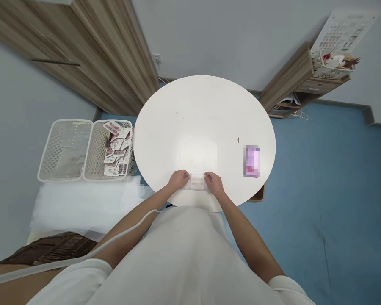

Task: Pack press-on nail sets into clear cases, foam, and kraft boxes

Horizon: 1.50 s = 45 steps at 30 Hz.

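A small, pale, see-through packet (197, 181) lies near the front edge of the round white table (206, 110). My left hand (178, 179) holds its left end with the fingers closed, and my right hand (213, 182) pinches the right end the same way. What is inside the packet is too faint to make out. Right of my hands, a blurred pink and purple item (252, 161) rests on the table.
Left of the table stand a white basket of printed cards (117, 148) and another basket with clear bags (65, 150). White sheeting (85, 203) lies below them. A wooden cabinet (292, 80) is at the back right. A white cable crosses my left arm.
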{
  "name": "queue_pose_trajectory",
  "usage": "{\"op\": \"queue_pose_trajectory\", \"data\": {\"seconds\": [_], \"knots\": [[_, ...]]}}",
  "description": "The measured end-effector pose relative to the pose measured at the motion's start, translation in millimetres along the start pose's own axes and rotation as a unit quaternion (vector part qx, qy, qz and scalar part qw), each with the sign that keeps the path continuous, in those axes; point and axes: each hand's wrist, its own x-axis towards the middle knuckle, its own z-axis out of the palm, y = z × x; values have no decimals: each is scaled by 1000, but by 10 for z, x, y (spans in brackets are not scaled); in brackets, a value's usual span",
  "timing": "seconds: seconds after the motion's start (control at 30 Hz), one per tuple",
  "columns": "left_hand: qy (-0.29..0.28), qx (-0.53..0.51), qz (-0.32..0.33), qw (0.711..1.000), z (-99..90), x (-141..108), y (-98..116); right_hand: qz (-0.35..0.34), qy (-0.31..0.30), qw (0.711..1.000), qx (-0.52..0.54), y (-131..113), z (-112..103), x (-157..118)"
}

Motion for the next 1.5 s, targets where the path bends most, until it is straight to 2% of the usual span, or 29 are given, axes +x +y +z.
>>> {"op": "queue_pose_trajectory", "data": {"seconds": [0.07,0.13,0.2,0.23,0.33,0.43,0.7,0.87,0.97,1.1,1.17,1.33,1.5], "knots": [[28,26,4,999,20,-33,17,-36,51,995,-81,6,17,-21],[91,79,49,991,44,-63,38,-85,97,978,-164,8,24,-41],[151,144,127,970,67,-85,49,-148,94,957,-230,5,20,-60],[160,170,169,958,77,-94,50,-182,71,947,-254,1,15,-71],[115,203,268,935,89,-122,41,-250,-5,924,-290,-22,-3,-123],[89,205,304,926,81,-169,25,-252,-22,920,-298,-55,-10,-196],[78,227,290,926,141,-245,32,-224,-23,915,-335,-140,65,-290],[91,220,311,920,138,-323,13,-207,-5,913,-351,-181,178,-424],[59,209,319,923,109,-423,-54,-194,-13,924,-330,-195,262,-593],[3,178,302,937,98,-536,-160,-140,-48,948,-283,-203,331,-794],[-7,158,297,942,96,-550,-185,-120,-54,957,-260,-215,327,-830],[0,113,257,960,-5,-448,-135,-145,-34,960,-237,-292,192,-704],[-76,-19,199,977,-192,-295,-203,-117,-54,976,-178,-322,34,-483]]}}
